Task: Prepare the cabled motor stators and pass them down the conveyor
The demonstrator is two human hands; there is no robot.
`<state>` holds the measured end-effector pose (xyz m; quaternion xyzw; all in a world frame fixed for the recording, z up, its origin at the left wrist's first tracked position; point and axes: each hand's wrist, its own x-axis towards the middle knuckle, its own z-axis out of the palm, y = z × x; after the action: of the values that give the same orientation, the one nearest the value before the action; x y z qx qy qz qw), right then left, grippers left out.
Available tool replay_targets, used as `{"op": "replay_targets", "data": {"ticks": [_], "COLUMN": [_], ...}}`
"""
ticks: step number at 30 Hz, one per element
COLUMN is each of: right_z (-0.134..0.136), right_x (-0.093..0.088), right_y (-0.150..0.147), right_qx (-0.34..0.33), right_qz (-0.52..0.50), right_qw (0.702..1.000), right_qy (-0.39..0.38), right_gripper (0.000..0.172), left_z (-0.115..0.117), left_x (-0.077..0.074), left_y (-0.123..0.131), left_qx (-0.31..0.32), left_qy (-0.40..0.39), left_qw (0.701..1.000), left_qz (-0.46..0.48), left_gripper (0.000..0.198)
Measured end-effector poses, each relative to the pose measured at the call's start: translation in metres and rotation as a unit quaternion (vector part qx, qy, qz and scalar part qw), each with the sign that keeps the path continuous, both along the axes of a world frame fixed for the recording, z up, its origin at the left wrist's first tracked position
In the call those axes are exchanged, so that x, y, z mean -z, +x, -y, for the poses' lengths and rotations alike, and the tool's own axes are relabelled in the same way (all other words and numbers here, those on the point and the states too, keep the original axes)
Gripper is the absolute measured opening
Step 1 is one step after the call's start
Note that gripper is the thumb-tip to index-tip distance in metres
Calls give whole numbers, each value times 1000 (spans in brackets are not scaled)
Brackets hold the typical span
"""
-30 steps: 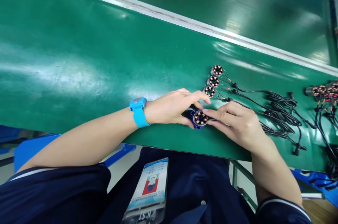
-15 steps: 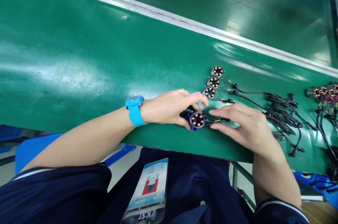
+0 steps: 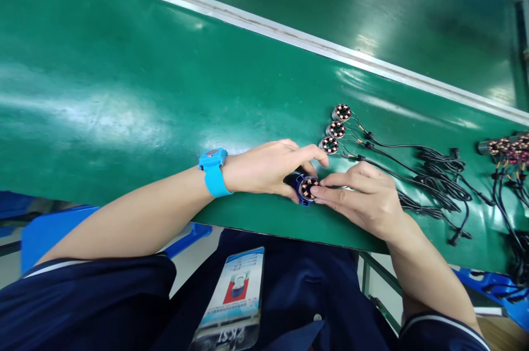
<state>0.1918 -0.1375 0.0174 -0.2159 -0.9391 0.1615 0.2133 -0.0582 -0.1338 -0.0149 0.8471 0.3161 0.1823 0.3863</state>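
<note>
Near the front edge of the table, my left hand [image 3: 266,166] curls its thumb and fingers around a small dark blue housing [image 3: 305,202]. A round motor stator with copper windings [image 3: 306,188] sits in the housing's mouth, windings facing up. From the right, my right hand [image 3: 363,196] pinches the stator's right rim, thumb and fingertips pressed together on it. Its wires are hidden under that hand. Just beyond my left fingertips stand three more stators [image 3: 335,130] in a row, each wired to a black cable.
Coiled black cables [image 3: 442,174] lie right of my right hand. Farther right is a cluster of more stators [image 3: 502,146] with their leads. A metal rail [image 3: 264,23] crosses behind the green tabletop [image 3: 165,75]. A blue wristband [image 3: 215,169] is on my left wrist.
My right hand has moved left from the wires to the stator, and its fingers have closed on the rim. My left hand keeps its hold on the blue housing.
</note>
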Motion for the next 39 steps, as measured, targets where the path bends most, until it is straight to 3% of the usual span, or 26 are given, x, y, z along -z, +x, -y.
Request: {"op": "replay_targets", "data": {"ticks": [5, 10, 14, 19, 23, 28, 39], "right_z": [2, 4, 6, 8, 14, 14, 8], "right_x": [-6, -11, -14, -10, -15, -17, -12], "right_y": [2, 2, 3, 3, 1, 3, 6], "right_qx": [-26, -35, -52, -37, -71, -58, -72], "right_qz": [25, 18, 41, 22, 21, 24, 59], "right_qw": [992, 993, 987, 996, 986, 994, 994], "right_qy": [120, 111, 147, 80, 150, 95, 58], "right_gripper": [31, 28, 26, 21, 20, 25, 26], "left_z": [0, 1, 1, -1, -1, -2, -2], "left_x": [0, 0, 1, 2, 0, -3, -2], "left_y": [1, 2, 1, 1, 1, 2, 2], "left_qx": [1, 8, 19, 37, 57, 61, 68], "left_qy": [-6, -8, -6, -3, -16, -42, -32], "left_qw": [1000, 1000, 1000, 998, 997, 995, 996], "left_qz": [14, 14, 22, 45, 57, 61, 53], "left_gripper": [76, 76, 76, 72, 66, 63, 60]}}
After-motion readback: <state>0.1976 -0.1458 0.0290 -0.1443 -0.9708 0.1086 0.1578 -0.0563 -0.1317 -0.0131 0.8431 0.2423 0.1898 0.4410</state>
